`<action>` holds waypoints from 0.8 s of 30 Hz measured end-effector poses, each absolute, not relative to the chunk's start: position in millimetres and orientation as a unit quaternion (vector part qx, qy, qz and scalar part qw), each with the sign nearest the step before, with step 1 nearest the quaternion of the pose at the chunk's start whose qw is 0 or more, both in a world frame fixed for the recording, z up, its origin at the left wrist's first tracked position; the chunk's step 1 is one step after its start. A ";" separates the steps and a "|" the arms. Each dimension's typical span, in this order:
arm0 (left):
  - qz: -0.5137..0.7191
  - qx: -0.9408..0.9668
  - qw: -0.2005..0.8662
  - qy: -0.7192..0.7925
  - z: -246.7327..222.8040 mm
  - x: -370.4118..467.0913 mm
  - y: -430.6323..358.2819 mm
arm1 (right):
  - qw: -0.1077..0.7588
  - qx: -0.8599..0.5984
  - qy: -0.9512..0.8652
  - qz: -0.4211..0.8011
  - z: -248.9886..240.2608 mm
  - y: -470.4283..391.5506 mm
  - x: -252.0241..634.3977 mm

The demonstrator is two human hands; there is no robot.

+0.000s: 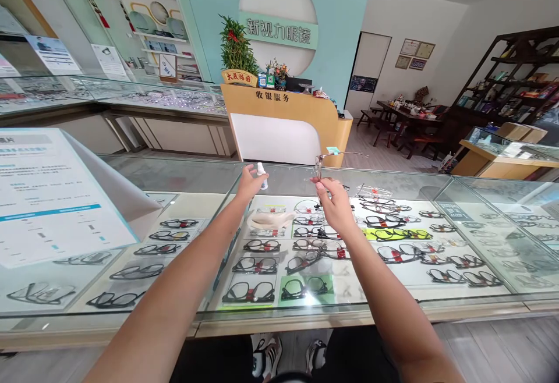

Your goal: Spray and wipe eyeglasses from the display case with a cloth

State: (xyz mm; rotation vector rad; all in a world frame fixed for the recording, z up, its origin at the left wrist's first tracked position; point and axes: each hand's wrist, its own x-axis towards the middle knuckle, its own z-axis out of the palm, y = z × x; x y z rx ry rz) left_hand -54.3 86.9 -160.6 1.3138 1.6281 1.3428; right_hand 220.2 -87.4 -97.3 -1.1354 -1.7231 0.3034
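A small white bottle (261, 169) with a narrow cap is between the thumb and fingers of my left hand (250, 184), over the far part of the glass counter. My right hand (334, 198) pinches a pair of thin-framed eyeglasses (318, 167) by the lens end. One temple sticks out to the right, and a small teal tag (332, 150) hangs on it. Below my hands, a pale folded cloth (271, 220) lies on the glass. Beneath the glass are rows of eyeglasses (262, 245), many with red tags.
A large printed sign (56, 191) stands on the counter at the left. Beyond the glass display counter (196, 166) is a wooden cashier desk (279, 106) with a plant (238, 45). Farther right are a dark table (408, 110) and shelves (502, 74).
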 end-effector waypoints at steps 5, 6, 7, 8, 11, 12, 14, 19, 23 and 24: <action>0.466 0.510 0.388 0.610 -163.8 -50.7 96.2 | 0.510 -0.482 -0.700 0.133 -98.2 -84.9 223.7; 0.466 0.510 0.397 0.603 -162.7 -49.7 94.7 | 0.512 -0.483 -0.698 0.132 -97.8 -84.9 224.0; 0.472 0.510 0.406 0.594 -160.7 -48.5 91.9 | 0.514 -0.484 -0.696 0.132 -97.3 -85.2 224.1; 0.480 0.509 0.415 0.582 -157.8 -46.8 87.7 | 0.517 -0.485 -0.693 0.132 -96.7 -85.8 223.9; 0.507 0.508 0.452 0.530 -143.8 -38.8 66.1 | 0.530 -0.480 -0.685 0.140 -94.7 -89.3 221.7; 0.512 0.508 0.470 0.509 -137.9 -35.1 56.0 | 0.535 -0.477 -0.682 0.143 -94.1 -90.9 220.3; 0.513 0.509 0.511 0.465 -125.5 -27.1 32.8 | 0.542 -0.472 -0.680 0.144 -93.3 -94.5 216.8; 0.475 0.510 0.615 0.369 -99.5 -12.4 -21.9 | 0.537 -0.464 -0.688 0.149 -96.1 -101.7 206.2; 0.401 0.523 0.707 0.257 -89.0 -9.6 -43.0 | 0.532 -0.447 -0.698 0.172 -102.9 -103.8 198.2; 0.385 0.528 0.717 0.242 -87.8 -9.4 -45.2 | 0.532 -0.442 -0.700 0.176 -104.5 -104.1 196.5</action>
